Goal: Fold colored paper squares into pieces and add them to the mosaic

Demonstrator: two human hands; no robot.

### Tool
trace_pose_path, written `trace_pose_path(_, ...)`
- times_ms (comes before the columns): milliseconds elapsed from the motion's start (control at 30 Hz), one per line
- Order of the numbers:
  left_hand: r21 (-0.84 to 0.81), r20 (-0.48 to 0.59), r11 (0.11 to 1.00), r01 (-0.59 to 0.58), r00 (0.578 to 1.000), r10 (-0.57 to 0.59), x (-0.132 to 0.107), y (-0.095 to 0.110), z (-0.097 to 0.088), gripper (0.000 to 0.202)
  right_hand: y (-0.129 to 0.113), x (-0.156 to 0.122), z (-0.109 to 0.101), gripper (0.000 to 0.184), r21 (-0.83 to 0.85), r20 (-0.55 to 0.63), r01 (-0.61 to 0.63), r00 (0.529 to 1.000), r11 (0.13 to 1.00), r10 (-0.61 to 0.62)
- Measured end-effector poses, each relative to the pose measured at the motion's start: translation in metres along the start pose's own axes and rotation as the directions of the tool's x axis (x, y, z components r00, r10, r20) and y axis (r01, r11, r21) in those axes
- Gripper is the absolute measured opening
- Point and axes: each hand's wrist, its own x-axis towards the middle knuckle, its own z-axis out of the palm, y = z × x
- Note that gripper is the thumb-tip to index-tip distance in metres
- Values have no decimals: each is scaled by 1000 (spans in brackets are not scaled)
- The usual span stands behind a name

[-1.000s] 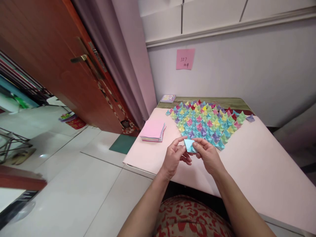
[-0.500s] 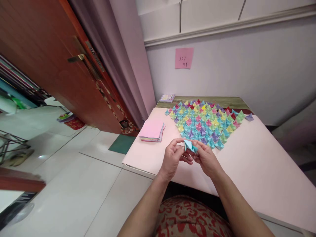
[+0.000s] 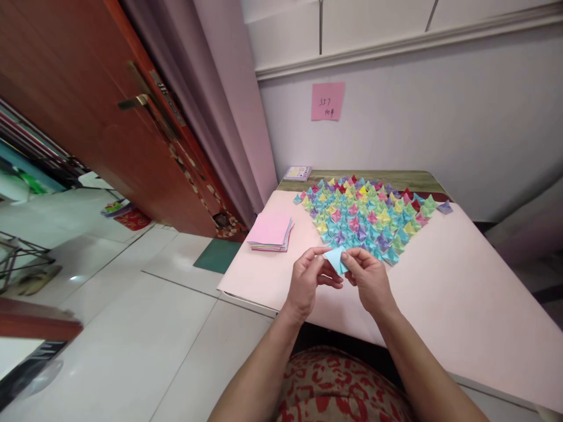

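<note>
A small light blue folded paper (image 3: 335,259) is held up between my two hands, just above the near edge of the table. My left hand (image 3: 307,278) pinches its left corner between thumb and fingers. On the other side, my right hand (image 3: 368,278) grips it, with the thumb pressed over the front face. The fingers behind the paper are partly hidden. Just beyond my hands, many folded paper pieces (image 3: 360,217) in blue, green, yellow, pink, red and purple stand in close rows on the pink-covered table (image 3: 444,293).
A stack of square coloured paper (image 3: 269,230), pink on top, lies at the table's left. A small printed pack (image 3: 298,173) sits at the back left corner. One purple folded piece (image 3: 445,207) stands apart at the right. A pink note (image 3: 328,101) hangs on the wall.
The blue paper has turned between my fingers, so a flat triangular face now shows instead of the opened folds. My right thumb has moved onto its front.
</note>
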Motion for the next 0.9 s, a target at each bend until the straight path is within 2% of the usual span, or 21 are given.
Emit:
trace_pose_path(100, 36, -31, 999, 18, 999, -17, 0, 1, 3, 48, -3, -3, 1, 32, -258, -84, 202, 970, 945, -230)
trace_pose_path(200, 77, -57, 996, 44, 998, -40, 1, 0, 5, 53, -4, -6, 3, 25, -489, -81, 362, 887, 794, -454)
trace_pose_path(267, 61, -66, 995, 79, 995, -75, 2, -2, 5, 47, -2, -7, 4, 23, -550, -56, 429, 837, 717, -544)
trace_pose_path(333, 52, -80, 994, 100, 992, -95, 3, -1, 4, 41, -1, -6, 3, 22, -514, -26, 448, 844, 731, -536)
trace_pose_path(433, 78, -104, 994, 80, 992, -72, 5, 1, 3, 39, 0, -2, -1, 24, -395, 57, 375, 921, 839, -385)
trace_pose_path(500, 101, -99, 993, 61, 994, -51, 5, 1, 3, 37, 1, 1, -3, 27, -361, 97, 316, 948, 877, -302)
trace_pose_path(700, 48, -40, 994, 94, 995, -92, 1, -7, 3, 37, 6, 1, -5, 27, -345, 41, 282, 957, 895, -286)
trace_pose_path(900, 54, -114, 994, 94, 990, -88, 3, -13, 3, 40, 7, -1, -4, 26, -355, 65, 286, 957, 890, -282)
